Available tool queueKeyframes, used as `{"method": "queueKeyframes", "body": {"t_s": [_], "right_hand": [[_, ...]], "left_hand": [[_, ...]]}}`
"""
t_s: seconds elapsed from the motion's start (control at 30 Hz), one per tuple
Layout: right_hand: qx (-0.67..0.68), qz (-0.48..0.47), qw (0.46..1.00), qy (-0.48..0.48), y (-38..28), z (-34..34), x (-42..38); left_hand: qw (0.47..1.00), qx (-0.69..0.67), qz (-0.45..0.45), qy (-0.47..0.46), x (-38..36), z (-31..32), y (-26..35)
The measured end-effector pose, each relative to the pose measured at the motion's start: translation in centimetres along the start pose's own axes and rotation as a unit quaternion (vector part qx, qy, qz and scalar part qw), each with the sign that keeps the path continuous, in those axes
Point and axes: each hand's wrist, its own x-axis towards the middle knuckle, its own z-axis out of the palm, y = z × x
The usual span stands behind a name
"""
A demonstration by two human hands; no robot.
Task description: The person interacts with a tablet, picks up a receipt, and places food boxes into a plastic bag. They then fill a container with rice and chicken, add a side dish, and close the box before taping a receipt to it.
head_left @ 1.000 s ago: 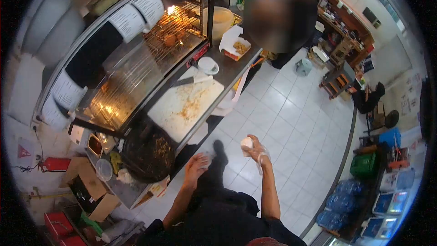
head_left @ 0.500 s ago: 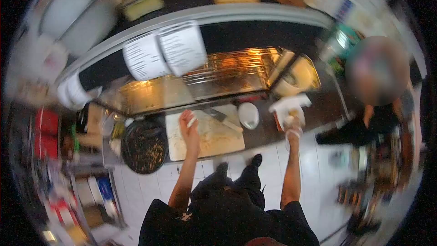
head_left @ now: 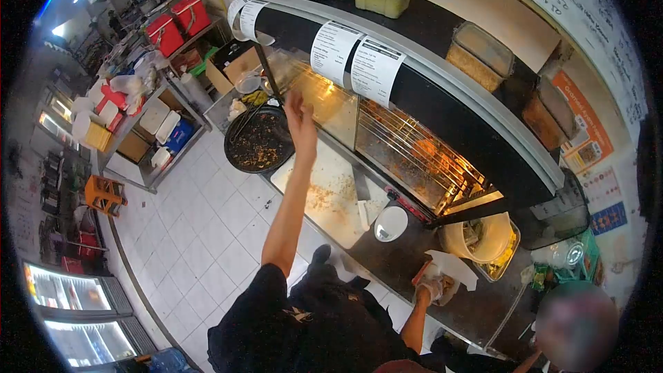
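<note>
Head view: gloved right hand (head_left: 429, 289) closed on a food box (head_left: 442, 283) with paper at the counter's front edge; light, flimsy, best gripped by its rim. Left hand (head_left: 300, 121) was raised, fingers loosely spread, empty, near the warmer glass (head_left: 331, 103).

Fisheye warp, dark corners; warm cabinet (head_left: 407, 145) glow; sharp.

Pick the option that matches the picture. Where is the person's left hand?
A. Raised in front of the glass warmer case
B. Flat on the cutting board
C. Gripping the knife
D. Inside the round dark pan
A: the bare left hand is lifted, fingers spread, before the warmer case, above the cutting board and beside the dark pan.
</note>
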Motion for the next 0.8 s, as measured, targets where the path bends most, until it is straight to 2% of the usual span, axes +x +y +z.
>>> {"method": "queueKeyframes", "body": {"t_s": [0.03, 0.07, 0.1, 0.13, 0.17, 0.2, 0.27, 0.3, 0.33, 0.4, 0.43, 0.47, 0.5, 0.53, 0.57, 0.6, 0.63, 0.67, 0.7, 0.73, 0.8], "right_hand": [[-0.224, -0.171, 0.959, 0.015, 4.4, 5.3, 2.9], [-0.223, -0.169, 0.96, 0.013, 6.3, 5.5, 4.1], [-0.128, -0.183, 0.975, -0.013, 7.4, 5.0, 4.8], [-0.03, -0.197, 0.979, -0.037, 7.9, 4.1, 4.9], [-0.006, -0.186, 0.982, -0.036, 8.5, 4.5, 5.2], [-0.026, -0.173, 0.985, -0.009, 8.8, 5.2, 5.2], [-0.036, -0.156, 0.985, 0.071, 8.0, 5.8, 4.6], [0.193, -0.207, 0.957, 0.067, 6.6, 5.1, 2.7], [0.404, -0.262, 0.875, 0.042, 2.1, -1.5, -2.2], [0.445, -0.272, 0.85, -0.072, -2.0, -3.2, -4.3], [0.308, -0.269, 0.911, -0.054, -5.5, -4.9, -6.2], [0.165, -0.257, 0.951, -0.038, -8.6, -6.4, -8.5], [0.166, -0.247, 0.954, -0.038, -10.4, -7.0, -10.5], [0.231, -0.261, 0.935, -0.067, -11.8, -7.4, -12.2], [0.295, -0.272, 0.911, -0.094, -12.7, -7.8, -13.0], [0.299, -0.259, 0.914, -0.089, -13.2, -8.4, -13.2], [0.306, -0.265, 0.909, -0.098, -13.5, -8.8, -13.8], [0.313, -0.27, 0.904, -0.11, -13.4, -8.7, -14.7], [0.339, -0.238, 0.901, -0.126, -12.4, -5.4, -14.1], [0.297, -0.268, 0.912, -0.09, -12.2, -5.7, -14.0], [0.244, -0.229, 0.936, -0.108, -12.1, -7.6, -14.3]], "left_hand": [[1.0, -0.028, 0.001, 0.005, 1.8, 0.7, 2.4], [0.998, -0.056, 0.001, 0.009, 3.5, 1.4, 4.4], [0.998, -0.057, 0.002, 0.005, 5.3, 1.8, 5.5], [0.996, -0.075, -0.003, -0.04, 7.2, 1.9, 6.3], [0.992, -0.091, -0.009, -0.084, 8.6, 2.0, 6.9], [0.992, -0.092, -0.008, -0.085, 9.5, 2.3, 7.2], [0.981, -0.12, -0.002, -0.153, 10.8, 3.0, 7.2], [0.985, -0.073, 0.025, -0.153, 11.5, 3.0, 5.9], [0.985, -0.074, 0.022, -0.156, 11.2, 2.8, 6.3], [0.973, 0.006, 0.048, -0.224, 9.1, 1.8, 7.5], [0.977, -0.098, 0.023, -0.19, 8.4, 0.9, 7.4], [0.986, -0.114, 0.02, -0.12, 7.6, -0.5, 6.5], [0.99, -0.133, 0.013, -0.05, 6.7, -2.4, 5.2], [0.996, -0.085, -0.001, -0.01, 5.0, -4.4, 4.5], [0.998, -0.055, -0.015, -0.004, 3.9, -7.3, 0.4], [0.999, 0.027, -0.03, -0.01, 2.0, -9.5, -2.5], [0.972, 0.23, -0.004, -0.052, 0.9, -11.2, -4.8], [0.927, 0.351, 0.085, -0.105, 0.8, -12.7, -9.8], [0.915, 0.383, 0.062, -0.113, 1.0, -12.1, -10.9], [0.901, 0.415, 0.039, -0.123, 1.2, -10.8, -11.7], [0.858, 0.478, -0.114, -0.149, 3.0, -5.9, -10.2]]}}
